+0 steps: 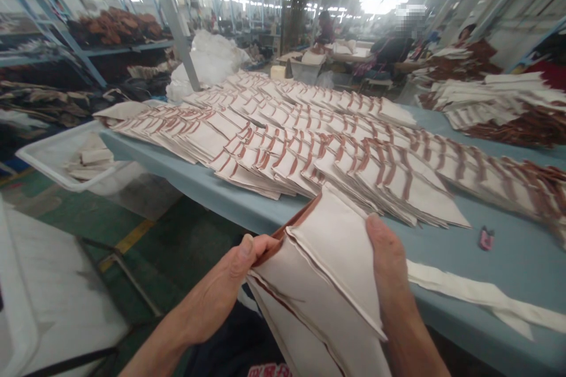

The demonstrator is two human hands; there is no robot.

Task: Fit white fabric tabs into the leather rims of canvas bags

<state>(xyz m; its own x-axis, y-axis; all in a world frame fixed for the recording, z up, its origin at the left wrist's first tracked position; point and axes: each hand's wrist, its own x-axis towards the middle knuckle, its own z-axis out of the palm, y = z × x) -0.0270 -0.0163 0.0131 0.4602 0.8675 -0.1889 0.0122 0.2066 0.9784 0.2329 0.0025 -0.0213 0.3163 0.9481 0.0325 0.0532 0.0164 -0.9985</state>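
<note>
I hold a small stack of cream fabric pieces (325,259) with brown edges just above the near edge of a light blue table (508,259). My left hand (241,271) grips the stack's left side, thumb on top. My right hand (389,265) holds its right side with the thumb pressed on the top piece. Beyond the stack, long overlapping rows of the same cream and brown pieces (309,141) cover the table.
A small pink object (486,238) and a cream fabric strip (477,294) lie on the table at right. A white bin (66,159) with folded pieces stands left of the table, shelving behind it. Other people work at far tables.
</note>
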